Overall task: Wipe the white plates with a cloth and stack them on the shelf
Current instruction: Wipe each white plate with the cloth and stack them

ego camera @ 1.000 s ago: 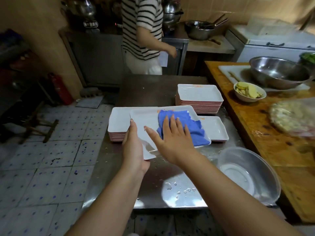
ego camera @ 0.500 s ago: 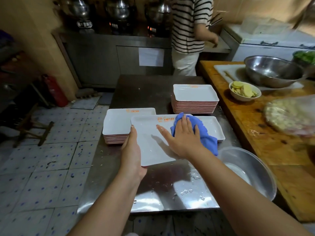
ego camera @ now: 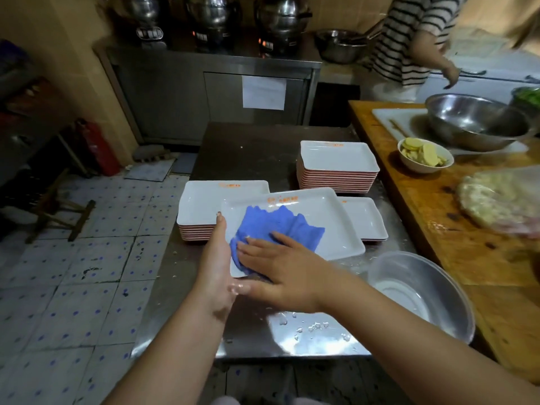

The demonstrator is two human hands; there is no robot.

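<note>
A white rectangular plate (ego camera: pixel 321 226) is held tilted above the steel table (ego camera: pixel 263 141). My left hand (ego camera: pixel 217 258) grips its left edge. My right hand (ego camera: pixel 280 267) presses a blue cloth (ego camera: pixel 274 229) flat against the plate's near left part. Behind it lie three stacks of the same white plates: a left stack (ego camera: pixel 210 206), a tall far stack (ego camera: pixel 339 165) and a low right stack (ego camera: pixel 365 220).
A clear plastic basin (ego camera: pixel 420 290) stands at the table's near right corner, with water drops beside it. On the wooden counter (ego camera: pixel 438 229) to the right are a steel bowl (ego camera: pixel 473 121) and a small bowl of slices (ego camera: pixel 425 154). A person in a striped top (ego camera: pixel 409 39) stands at the back right.
My right hand has dragged the blue cloth from the plate's right side to its near left part. The person in the striped top has moved further right.
</note>
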